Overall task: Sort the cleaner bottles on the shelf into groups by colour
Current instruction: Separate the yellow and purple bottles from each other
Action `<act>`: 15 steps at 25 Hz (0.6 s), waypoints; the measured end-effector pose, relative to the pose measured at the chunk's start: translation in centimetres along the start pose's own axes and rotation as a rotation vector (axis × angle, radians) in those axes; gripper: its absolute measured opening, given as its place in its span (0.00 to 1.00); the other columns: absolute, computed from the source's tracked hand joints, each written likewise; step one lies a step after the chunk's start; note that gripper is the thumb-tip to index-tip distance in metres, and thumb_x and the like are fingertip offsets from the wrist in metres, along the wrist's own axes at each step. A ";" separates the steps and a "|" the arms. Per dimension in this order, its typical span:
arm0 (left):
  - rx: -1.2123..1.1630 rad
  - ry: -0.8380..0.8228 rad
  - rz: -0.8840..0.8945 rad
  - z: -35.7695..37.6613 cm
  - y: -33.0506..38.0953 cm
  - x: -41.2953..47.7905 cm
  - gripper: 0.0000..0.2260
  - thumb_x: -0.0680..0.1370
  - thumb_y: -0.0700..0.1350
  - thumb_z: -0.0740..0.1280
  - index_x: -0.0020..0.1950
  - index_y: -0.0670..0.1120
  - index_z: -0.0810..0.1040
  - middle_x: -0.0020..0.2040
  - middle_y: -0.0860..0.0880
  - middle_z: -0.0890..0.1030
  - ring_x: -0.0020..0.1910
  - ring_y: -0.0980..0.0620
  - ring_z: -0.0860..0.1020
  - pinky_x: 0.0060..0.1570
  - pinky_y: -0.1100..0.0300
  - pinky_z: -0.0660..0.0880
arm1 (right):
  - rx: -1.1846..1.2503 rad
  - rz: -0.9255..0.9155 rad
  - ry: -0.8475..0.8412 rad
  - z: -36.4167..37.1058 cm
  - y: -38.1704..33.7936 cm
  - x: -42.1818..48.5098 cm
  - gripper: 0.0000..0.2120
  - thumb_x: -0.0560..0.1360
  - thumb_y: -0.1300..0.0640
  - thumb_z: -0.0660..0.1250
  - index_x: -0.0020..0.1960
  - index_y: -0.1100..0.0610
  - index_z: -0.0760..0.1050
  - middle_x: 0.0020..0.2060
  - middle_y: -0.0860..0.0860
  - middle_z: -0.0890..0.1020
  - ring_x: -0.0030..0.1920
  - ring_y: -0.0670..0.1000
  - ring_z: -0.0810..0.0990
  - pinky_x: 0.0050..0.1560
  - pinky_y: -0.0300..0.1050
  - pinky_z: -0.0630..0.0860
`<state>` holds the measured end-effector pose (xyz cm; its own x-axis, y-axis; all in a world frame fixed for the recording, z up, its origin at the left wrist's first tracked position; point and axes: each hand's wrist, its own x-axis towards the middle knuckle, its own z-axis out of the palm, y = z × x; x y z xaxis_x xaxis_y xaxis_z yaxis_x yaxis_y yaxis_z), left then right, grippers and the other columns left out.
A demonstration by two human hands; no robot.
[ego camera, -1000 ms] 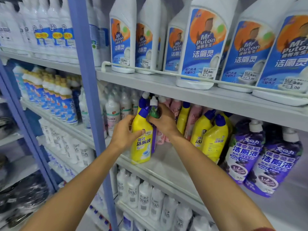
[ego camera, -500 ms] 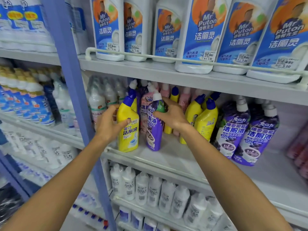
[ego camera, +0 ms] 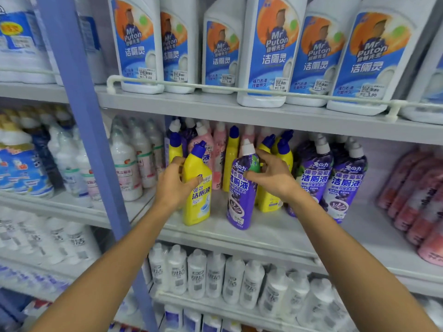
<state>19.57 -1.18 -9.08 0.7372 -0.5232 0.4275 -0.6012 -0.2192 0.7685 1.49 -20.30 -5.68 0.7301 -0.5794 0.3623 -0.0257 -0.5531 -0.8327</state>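
The yellow cleaner bottle (ego camera: pixel 199 204) has a blue cap (ego camera: pixel 199 149). Right of it, the purple cleaner bottle (ego camera: pixel 239 200) has a white cap (ego camera: pixel 247 147).

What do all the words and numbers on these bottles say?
"Mr Puton": big white bottles, top shelf.
"洁厕灵": same bottles.
"5.00": their price stickers.
"强效 洁厕液": yellow bottle in the left hand.
"兔の力": purple bottle in the right hand.
"洁厕液": same purple bottle.
Small print and lower white bottles: too blurred.
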 end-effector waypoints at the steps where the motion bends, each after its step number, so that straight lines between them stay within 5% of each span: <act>1: -0.008 -0.026 0.000 1.0 0.5 0.1 0.23 0.69 0.52 0.79 0.60 0.48 0.76 0.48 0.50 0.84 0.45 0.48 0.82 0.46 0.52 0.80 | -0.005 0.007 0.015 -0.9 0.3 -0.6 0.22 0.71 0.65 0.75 0.59 0.45 0.79 0.51 0.45 0.86 0.47 0.45 0.85 0.54 0.48 0.83; 6: -0.079 -0.114 0.042 6.5 3.2 0.0 0.21 0.70 0.55 0.79 0.57 0.48 0.77 0.47 0.49 0.84 0.45 0.46 0.83 0.46 0.49 0.80 | -0.052 0.062 0.055 -5.5 1.4 -3.3 0.26 0.68 0.57 0.77 0.65 0.50 0.79 0.50 0.50 0.87 0.50 0.57 0.86 0.53 0.58 0.84; 9: -0.157 -0.187 0.099 10.1 5.4 -0.3 0.20 0.71 0.54 0.78 0.56 0.47 0.76 0.47 0.47 0.84 0.44 0.45 0.83 0.45 0.47 0.81 | -0.101 0.082 0.075 -8.4 1.9 -4.8 0.23 0.70 0.61 0.76 0.63 0.50 0.79 0.47 0.50 0.87 0.45 0.51 0.85 0.46 0.54 0.83; 12: -0.227 -0.242 0.147 13.3 6.3 -0.2 0.23 0.68 0.64 0.74 0.55 0.52 0.74 0.47 0.48 0.84 0.44 0.44 0.83 0.44 0.45 0.81 | -0.151 0.111 0.101 -11.3 2.5 -6.2 0.23 0.68 0.58 0.76 0.62 0.48 0.79 0.46 0.53 0.86 0.42 0.50 0.83 0.46 0.59 0.83; 15: -0.182 -0.217 0.183 14.8 6.3 -0.1 0.27 0.67 0.69 0.70 0.56 0.53 0.73 0.46 0.49 0.84 0.44 0.43 0.82 0.44 0.45 0.80 | -0.210 0.119 0.149 -13.9 3.2 -7.5 0.20 0.69 0.60 0.75 0.59 0.48 0.79 0.45 0.53 0.87 0.41 0.52 0.83 0.44 0.52 0.82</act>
<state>11.16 -14.70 -11.35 0.5274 -0.7075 0.4704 -0.6383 0.0355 0.7690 -13.60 -26.05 -5.20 0.6053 -0.7207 0.3380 -0.2575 -0.5790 -0.7736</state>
